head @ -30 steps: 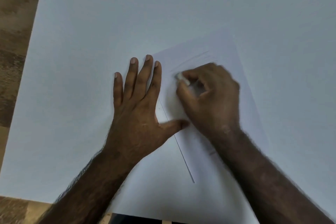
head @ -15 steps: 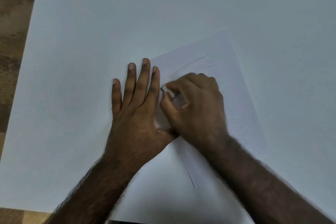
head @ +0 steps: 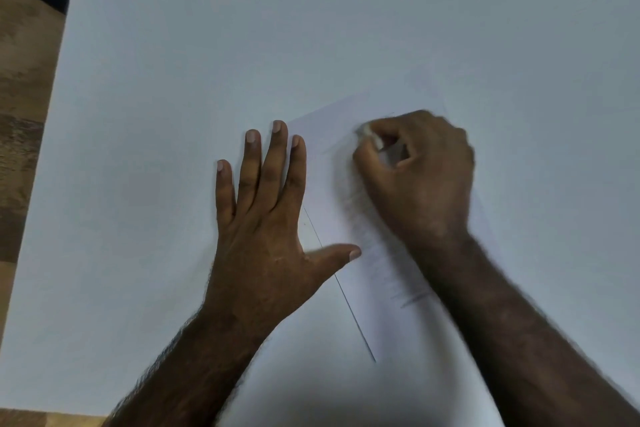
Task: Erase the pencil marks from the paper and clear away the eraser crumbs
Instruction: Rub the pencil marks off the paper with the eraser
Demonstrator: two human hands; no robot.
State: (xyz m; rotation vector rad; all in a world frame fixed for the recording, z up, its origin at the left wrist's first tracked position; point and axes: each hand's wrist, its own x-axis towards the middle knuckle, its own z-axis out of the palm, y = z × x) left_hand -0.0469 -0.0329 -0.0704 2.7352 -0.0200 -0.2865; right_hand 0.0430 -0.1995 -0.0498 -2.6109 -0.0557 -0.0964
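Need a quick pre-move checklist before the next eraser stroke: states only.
1. Small white eraser in the right hand: ok, held in a fingertip grip.
2. Left hand flat with fingers straight: ok; its thumb lies on the white sheet of paper, its fingers at the sheet's left edge.
3. Paper flat on the large white board: ok, no curl seen.
4. Pencil marks left: not ok, grey strokes show near the right forearm.
5. Eraser touching the paper: cannot tell, the right hand is blurred.
6. Eraser crumbs present: cannot tell, too small to see.
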